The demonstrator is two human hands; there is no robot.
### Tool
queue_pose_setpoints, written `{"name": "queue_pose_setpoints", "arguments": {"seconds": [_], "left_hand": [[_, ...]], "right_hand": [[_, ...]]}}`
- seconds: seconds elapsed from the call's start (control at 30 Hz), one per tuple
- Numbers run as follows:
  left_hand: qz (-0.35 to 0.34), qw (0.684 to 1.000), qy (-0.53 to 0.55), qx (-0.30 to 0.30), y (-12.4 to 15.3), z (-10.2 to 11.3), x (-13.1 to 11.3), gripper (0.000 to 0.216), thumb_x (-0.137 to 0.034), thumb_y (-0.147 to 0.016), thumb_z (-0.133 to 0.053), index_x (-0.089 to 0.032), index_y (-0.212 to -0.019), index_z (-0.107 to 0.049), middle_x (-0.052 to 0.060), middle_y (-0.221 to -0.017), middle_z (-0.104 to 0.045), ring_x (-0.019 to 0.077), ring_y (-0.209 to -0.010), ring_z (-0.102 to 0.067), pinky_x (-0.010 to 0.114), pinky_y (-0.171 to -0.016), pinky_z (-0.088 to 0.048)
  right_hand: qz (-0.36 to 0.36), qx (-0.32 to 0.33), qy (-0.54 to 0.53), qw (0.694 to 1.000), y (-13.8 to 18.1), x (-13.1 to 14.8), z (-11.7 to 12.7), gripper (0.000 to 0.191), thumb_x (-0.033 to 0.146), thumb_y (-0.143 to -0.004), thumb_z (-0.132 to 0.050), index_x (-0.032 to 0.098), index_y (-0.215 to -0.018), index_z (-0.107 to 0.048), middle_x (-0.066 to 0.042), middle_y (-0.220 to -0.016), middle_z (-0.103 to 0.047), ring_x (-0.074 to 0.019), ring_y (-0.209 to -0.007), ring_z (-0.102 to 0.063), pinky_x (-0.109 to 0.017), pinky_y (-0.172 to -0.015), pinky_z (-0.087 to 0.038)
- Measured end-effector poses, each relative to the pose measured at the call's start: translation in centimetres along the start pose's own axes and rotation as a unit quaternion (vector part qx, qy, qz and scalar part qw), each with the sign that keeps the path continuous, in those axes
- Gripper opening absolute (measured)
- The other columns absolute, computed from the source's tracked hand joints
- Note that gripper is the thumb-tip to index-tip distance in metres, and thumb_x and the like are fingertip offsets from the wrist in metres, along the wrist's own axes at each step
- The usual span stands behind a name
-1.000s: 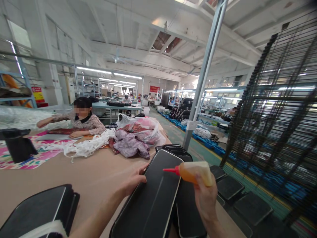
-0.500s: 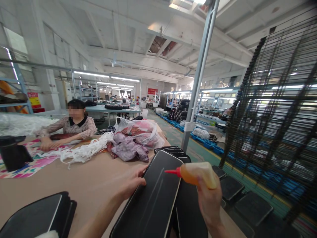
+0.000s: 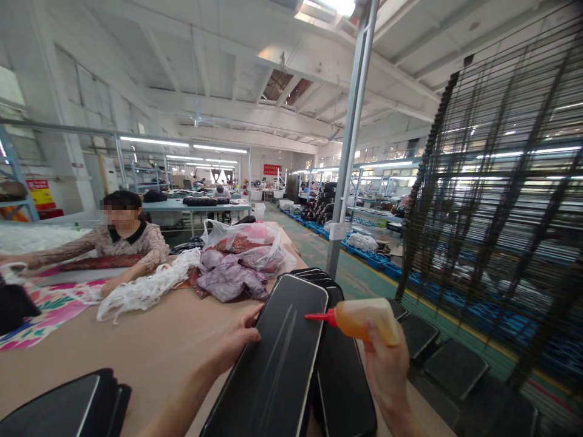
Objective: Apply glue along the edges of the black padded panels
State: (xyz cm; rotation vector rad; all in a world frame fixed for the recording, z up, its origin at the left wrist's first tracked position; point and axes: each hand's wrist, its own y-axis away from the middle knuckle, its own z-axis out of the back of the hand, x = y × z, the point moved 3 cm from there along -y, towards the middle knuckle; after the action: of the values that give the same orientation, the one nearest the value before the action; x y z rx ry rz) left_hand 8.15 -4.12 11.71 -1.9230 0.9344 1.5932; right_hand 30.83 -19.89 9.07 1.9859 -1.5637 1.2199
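Observation:
A long black panel with rounded corners and a pale edge line lies tilted in front of me, over a stack of similar black pieces. My left hand grips its left edge, thumb on top and the other fingers partly hidden at the side. Wrapped in my right hand is a translucent squeeze bottle of amber liquid, probably glue, with a red nozzle. The nozzle points left, over the panel's upper right part; whether it touches I cannot tell. Thin wet-looking streaks run along the panel's middle.
More black pieces sit at the table's lower left. Beyond are white strips, purple cloth and a plastic bag. A co-worker sits across the table. A metal post and wire rack stand right.
The streaks on the panel have grown, with another line beside the earlier ones. My right hand keeps the bottle over the panel. The co-worker's arms have spread apart. The view has shifted slightly right.

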Motion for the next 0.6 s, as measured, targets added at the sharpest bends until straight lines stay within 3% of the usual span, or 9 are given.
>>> {"name": "queue_pose_setpoints", "arguments": {"seconds": [0.23,0.47,0.53,0.6], "left_hand": [[0.008,1.0,0.01,-0.007,-1.3,0.2,1.3,0.082,-0.005,-0.05,-0.048,-0.02,-0.131,-0.048,0.004,-0.11,-0.067,0.0222,-0.095,-0.061,0.03,-0.078,-0.048],[0.004,0.999,0.0,0.04,-1.4,-1.7,1.8,0.078,-0.006,-0.052,-0.048,-0.021,-0.129,-0.05,0.003,-0.118,-0.064,0.0242,-0.102,-0.06,0.033,-0.085,-0.047],[0.009,1.0,-0.005,0.03,-1.8,-2.1,1.8,0.079,-0.007,-0.051,-0.05,-0.02,-0.129,-0.049,0.005,-0.121,-0.063,0.0259,-0.106,-0.059,0.034,-0.086,-0.048],[0.02,0.999,-0.018,-0.018,-2.2,-2.1,1.7,0.082,-0.009,-0.051,-0.053,-0.017,-0.132,-0.046,0.007,-0.124,-0.061,0.0278,-0.111,-0.057,0.034,-0.085,-0.049]], "right_hand": [[-0.041,0.077,0.028,0.996,5.4,-1.0,0.7,0.054,0.043,-0.065,-0.078,0.018,-0.109,-0.058,-0.007,-0.092,-0.066,-0.0255,-0.084,-0.063,-0.032,-0.069,-0.054],[0.028,0.022,0.067,0.997,0.2,1.3,0.1,0.059,0.041,-0.065,-0.078,0.02,-0.115,-0.053,-0.004,-0.105,-0.062,-0.0241,-0.096,-0.058,-0.034,-0.082,-0.05],[0.02,0.043,0.076,0.996,1.4,1.2,0.4,0.056,0.039,-0.063,-0.08,0.019,-0.11,-0.057,-0.004,-0.1,-0.064,-0.0252,-0.091,-0.061,-0.034,-0.078,-0.051],[-0.001,0.09,0.075,0.993,4.0,1.0,0.6,0.053,0.037,-0.061,-0.081,0.019,-0.106,-0.059,-0.004,-0.094,-0.067,-0.0252,-0.085,-0.063,-0.031,-0.073,-0.052]]}}
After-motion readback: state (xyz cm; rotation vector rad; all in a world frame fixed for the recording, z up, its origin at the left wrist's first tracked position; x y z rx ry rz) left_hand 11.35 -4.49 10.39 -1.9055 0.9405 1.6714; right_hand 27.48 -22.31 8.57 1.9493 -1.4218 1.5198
